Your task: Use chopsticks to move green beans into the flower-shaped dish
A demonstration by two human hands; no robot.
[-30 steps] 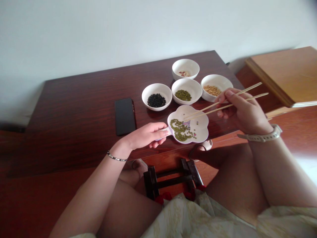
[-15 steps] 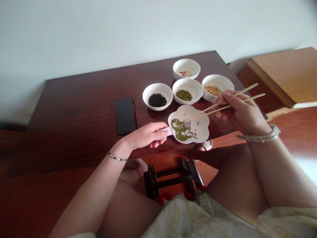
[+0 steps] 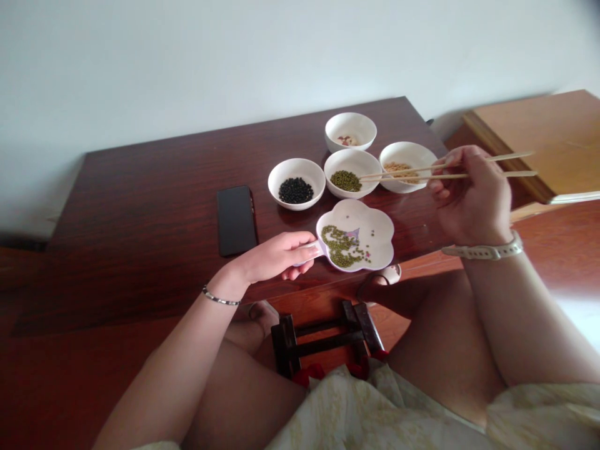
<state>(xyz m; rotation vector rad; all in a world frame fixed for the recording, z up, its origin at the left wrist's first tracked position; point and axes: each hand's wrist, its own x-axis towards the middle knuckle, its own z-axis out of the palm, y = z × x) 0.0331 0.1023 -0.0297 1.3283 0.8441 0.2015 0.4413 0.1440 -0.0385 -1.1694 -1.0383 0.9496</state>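
Observation:
My left hand [image 3: 293,255] is closed round the handle of a white flower-shaped plate [image 3: 380,226] at the table's front edge. Small green beans [image 3: 341,247] lie in it, mostly on the left side, with a few scattered to the right. My right hand [image 3: 473,194] grips a pair of chopsticks [image 3: 417,174]. Their tips reach over the white bowl of green beans [image 3: 354,157], at its right inner side. Whether a bean sits between the tips is too small to tell. The chopsticks pass across the bowl of tan beans [image 3: 417,149].
A bowl of black beans [image 3: 296,167] stands left of the green-bean bowl. Behind is a bowl with reddish and pale pieces [image 3: 350,122]. A black phone [image 3: 235,220] lies on the dark wooden table [image 3: 154,206]. A lighter wooden surface [image 3: 548,131] is at right, a dark stool [image 3: 328,340] below.
My right hand has moved up and to the right, taking the chopstick tips from the flower-shaped plate to the green-bean bowl. My left hand still holds the plate in place.

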